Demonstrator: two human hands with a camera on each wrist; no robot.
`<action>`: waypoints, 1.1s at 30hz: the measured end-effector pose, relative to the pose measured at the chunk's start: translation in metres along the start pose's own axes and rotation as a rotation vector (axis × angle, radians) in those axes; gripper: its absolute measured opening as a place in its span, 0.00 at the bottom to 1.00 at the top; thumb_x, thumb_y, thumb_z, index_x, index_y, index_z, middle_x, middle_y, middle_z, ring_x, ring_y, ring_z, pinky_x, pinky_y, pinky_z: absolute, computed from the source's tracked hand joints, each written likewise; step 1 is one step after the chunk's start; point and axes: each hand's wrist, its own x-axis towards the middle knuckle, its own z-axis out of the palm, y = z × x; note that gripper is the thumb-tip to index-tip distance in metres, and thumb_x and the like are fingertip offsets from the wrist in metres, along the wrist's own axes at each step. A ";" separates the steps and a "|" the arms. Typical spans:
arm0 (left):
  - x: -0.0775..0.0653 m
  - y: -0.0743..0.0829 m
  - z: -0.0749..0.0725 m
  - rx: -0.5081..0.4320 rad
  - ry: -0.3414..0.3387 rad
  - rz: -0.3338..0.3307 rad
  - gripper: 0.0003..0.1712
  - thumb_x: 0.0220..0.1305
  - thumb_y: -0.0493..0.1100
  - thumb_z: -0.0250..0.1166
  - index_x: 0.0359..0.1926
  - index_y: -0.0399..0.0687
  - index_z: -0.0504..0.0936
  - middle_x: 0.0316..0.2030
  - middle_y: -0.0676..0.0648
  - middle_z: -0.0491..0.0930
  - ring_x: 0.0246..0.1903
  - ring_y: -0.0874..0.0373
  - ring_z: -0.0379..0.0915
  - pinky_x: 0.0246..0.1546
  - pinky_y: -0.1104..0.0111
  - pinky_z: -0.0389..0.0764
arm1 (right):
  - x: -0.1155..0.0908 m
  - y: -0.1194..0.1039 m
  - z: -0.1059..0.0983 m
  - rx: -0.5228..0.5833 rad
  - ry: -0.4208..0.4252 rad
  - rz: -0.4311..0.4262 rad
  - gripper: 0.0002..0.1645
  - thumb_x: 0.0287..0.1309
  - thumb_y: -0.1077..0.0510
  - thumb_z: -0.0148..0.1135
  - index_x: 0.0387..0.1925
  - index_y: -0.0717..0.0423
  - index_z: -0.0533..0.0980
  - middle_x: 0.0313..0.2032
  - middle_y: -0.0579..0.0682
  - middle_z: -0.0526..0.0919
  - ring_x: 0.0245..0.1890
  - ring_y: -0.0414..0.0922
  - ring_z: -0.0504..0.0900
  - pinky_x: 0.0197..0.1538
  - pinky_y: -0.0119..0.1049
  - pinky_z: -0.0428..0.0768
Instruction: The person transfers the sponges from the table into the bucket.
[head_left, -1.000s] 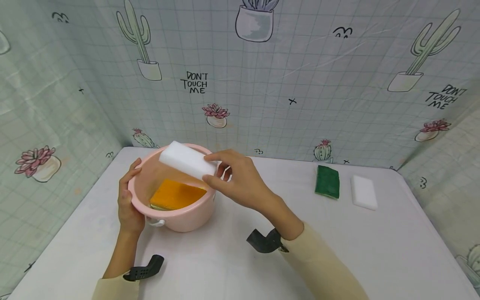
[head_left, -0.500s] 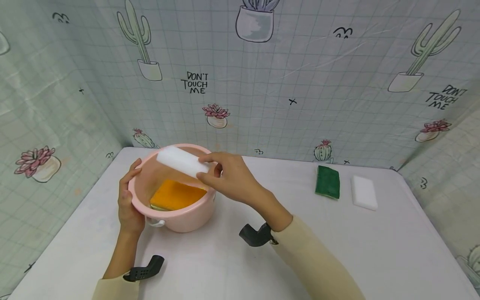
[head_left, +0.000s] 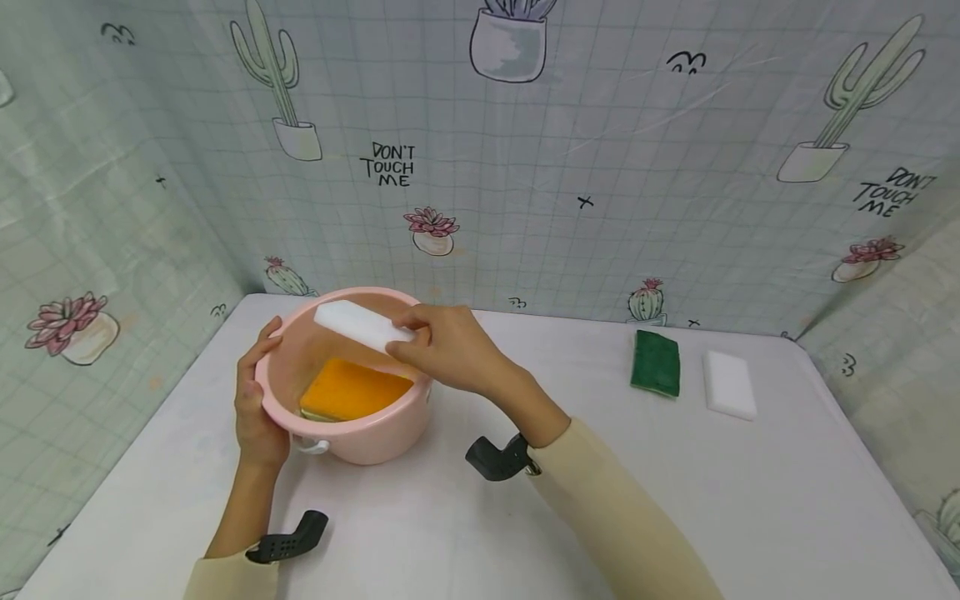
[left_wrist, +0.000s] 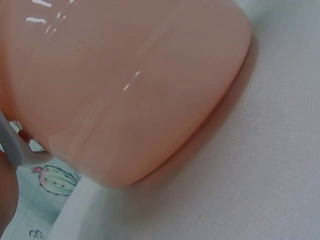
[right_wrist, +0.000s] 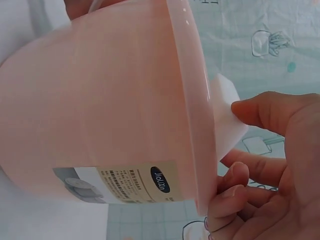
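A pink bucket (head_left: 382, 437) stands on the table at the left, with an orange sponge (head_left: 356, 388) lying inside it. My left hand (head_left: 257, 404) grips the bucket's left rim, fingers over the edge. In the left wrist view the bucket's side (left_wrist: 140, 100) fills most of the picture. Between thumb and fingers, my right hand (head_left: 457, 346) pinches a white sponge block (head_left: 360, 323), which is tilted over the bucket's opening. From the right wrist the white block (right_wrist: 227, 117) shows beyond the rim, and the curled lower fingers are close against that rim.
A green scouring pad (head_left: 656, 363) and a second white block (head_left: 729, 384) lie on the white table (head_left: 600, 492) at the right. Behind the table hangs a cactus-print cloth (head_left: 525, 167). A white handle joint (head_left: 311, 446) sticks out from the bucket's front left side.
My right hand has moved a little left and toward the bucket with the white sponge block, which now sits slightly lower over the opening. My left hand and the bucket have stayed put.
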 end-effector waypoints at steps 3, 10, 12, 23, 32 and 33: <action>0.000 0.000 -0.002 0.007 0.000 0.004 0.28 0.63 0.53 0.57 0.59 0.44 0.73 0.70 0.41 0.56 0.67 0.46 0.50 0.60 0.70 0.67 | 0.003 -0.003 0.000 -0.020 -0.017 0.028 0.23 0.59 0.47 0.61 0.53 0.54 0.79 0.45 0.48 0.83 0.40 0.40 0.77 0.40 0.28 0.77; -0.001 0.001 -0.001 0.001 0.000 0.001 0.28 0.63 0.54 0.57 0.60 0.45 0.72 0.70 0.43 0.56 0.68 0.47 0.50 0.62 0.69 0.65 | 0.007 -0.005 0.000 -0.047 -0.031 0.086 0.23 0.60 0.47 0.61 0.53 0.53 0.79 0.48 0.48 0.82 0.43 0.40 0.77 0.44 0.30 0.78; -0.001 0.001 -0.001 -0.008 -0.002 0.000 0.28 0.63 0.54 0.57 0.60 0.45 0.73 0.70 0.43 0.56 0.68 0.47 0.49 0.63 0.68 0.64 | 0.008 -0.005 0.000 -0.050 -0.028 0.093 0.23 0.60 0.46 0.61 0.53 0.52 0.79 0.48 0.47 0.81 0.42 0.40 0.77 0.43 0.30 0.78; -0.001 0.002 0.000 -0.020 -0.001 -0.004 0.28 0.63 0.54 0.57 0.60 0.44 0.72 0.70 0.41 0.56 0.68 0.46 0.48 0.63 0.68 0.63 | 0.012 -0.002 0.002 -0.053 -0.007 0.087 0.21 0.61 0.49 0.58 0.52 0.54 0.79 0.44 0.47 0.82 0.43 0.41 0.77 0.44 0.31 0.78; -0.002 0.003 0.000 0.001 0.010 -0.013 0.28 0.63 0.54 0.56 0.60 0.45 0.72 0.70 0.42 0.56 0.69 0.47 0.48 0.63 0.68 0.63 | 0.008 0.000 0.001 -0.015 -0.015 0.070 0.22 0.62 0.51 0.56 0.54 0.54 0.78 0.47 0.46 0.81 0.44 0.40 0.78 0.45 0.31 0.78; -0.002 0.003 0.000 0.000 0.010 -0.013 0.28 0.63 0.54 0.57 0.60 0.45 0.72 0.70 0.43 0.56 0.69 0.47 0.48 0.63 0.68 0.63 | 0.007 0.000 0.001 -0.008 -0.012 0.059 0.22 0.62 0.51 0.56 0.54 0.54 0.78 0.47 0.46 0.81 0.42 0.40 0.78 0.44 0.31 0.78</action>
